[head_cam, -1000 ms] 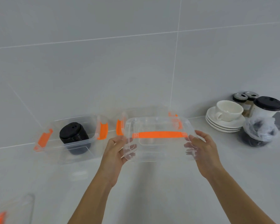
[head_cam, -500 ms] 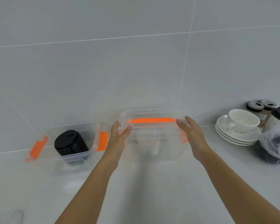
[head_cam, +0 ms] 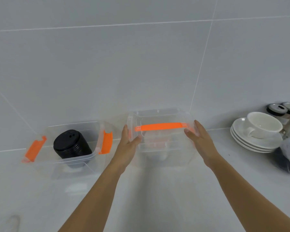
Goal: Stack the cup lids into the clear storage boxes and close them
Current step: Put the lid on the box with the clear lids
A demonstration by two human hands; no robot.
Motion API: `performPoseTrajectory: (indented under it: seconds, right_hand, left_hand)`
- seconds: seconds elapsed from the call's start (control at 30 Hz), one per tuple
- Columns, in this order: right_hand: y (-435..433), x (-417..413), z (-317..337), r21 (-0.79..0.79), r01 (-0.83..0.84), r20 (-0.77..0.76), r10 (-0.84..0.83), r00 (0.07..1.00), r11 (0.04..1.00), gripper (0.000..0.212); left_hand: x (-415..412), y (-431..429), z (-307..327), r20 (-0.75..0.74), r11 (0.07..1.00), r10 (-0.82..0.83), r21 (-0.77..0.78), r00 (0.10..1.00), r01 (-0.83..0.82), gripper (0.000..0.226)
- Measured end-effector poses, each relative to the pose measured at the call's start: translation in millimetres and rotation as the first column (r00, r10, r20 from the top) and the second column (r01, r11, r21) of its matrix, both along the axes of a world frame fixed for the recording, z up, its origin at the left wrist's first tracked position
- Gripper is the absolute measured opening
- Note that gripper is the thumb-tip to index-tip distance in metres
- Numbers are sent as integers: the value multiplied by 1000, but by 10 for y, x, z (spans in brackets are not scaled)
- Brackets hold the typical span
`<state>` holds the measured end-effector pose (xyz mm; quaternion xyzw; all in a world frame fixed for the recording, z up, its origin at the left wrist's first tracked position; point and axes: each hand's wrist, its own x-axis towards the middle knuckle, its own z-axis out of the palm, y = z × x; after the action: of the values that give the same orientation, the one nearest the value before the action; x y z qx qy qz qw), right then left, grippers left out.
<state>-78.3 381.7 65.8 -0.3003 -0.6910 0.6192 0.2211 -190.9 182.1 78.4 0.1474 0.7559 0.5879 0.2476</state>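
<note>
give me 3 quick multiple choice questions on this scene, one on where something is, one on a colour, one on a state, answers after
1. Where is the stack of black cup lids?
A. in the left clear box
B. in a sink
C. on a shelf

2. What colour is the handle on the right box's cover?
A. blue
B. orange
C. green

3. What state is the left clear box in?
A. latched shut
B. open, with nothing covering it
C. upside down

Answers:
1 A, the stack sits inside that box's walls.
2 B, the strip across the cover is bright orange.
3 B, its top is uncovered and both orange latches hang outward.
</note>
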Motion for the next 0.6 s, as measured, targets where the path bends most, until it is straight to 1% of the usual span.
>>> performPoseTrajectory:
  seconds: [0.1, 0.17, 0.23, 0.3, 0.37, 0.43, 0.5, 0.57, 0.6]
  right_hand:
    - [16, 1, -9, -3, -15, 11, 15, 1000, 1000, 67]
    - [29, 3, -24, -16, -8, 21, 9, 1000, 1000, 67]
    - [26, 24, -50, -30, -7, 35, 8, 999, 1000, 68]
    - [19, 58, -80, -16, -27, 66, 28, 997, 1000, 69]
    - [18, 101, -128, 13, -52, 91, 51, 995, 999, 72]
    - [13, 123, -149, 42, -69, 89, 65, 994, 997, 73]
    - [7, 140, -139, 84, -70, 108, 61, 992, 994, 68]
    - [11, 162, -119, 128, -68, 159, 47, 986, 989, 57]
    - [17, 172, -102, 159, -70, 189, 40, 981, 985, 49]
  left_hand:
    - [-19, 1, -14, -2, 999, 7, -33, 1000, -7, 73]
    - [-34, -8, -14, -17, 994, 30, -108, 999, -31, 70]
    - [-54, 9, -30, -67, 982, 21, -185, 998, -33, 53]
    - [-24, 39, -26, -161, 964, -2, -263, 987, -41, 38]
    - [10, 45, -42, -234, 948, -5, -312, 972, -70, 32]
    - [42, 32, -36, -288, 927, -5, -361, 958, -104, 33]
    - [52, 10, -26, -314, 906, -7, -405, 949, -127, 36]
    - [37, -9, -22, -267, 919, 15, -375, 964, -118, 43]
    - [32, -27, -22, -227, 933, 31, -342, 973, -109, 50]
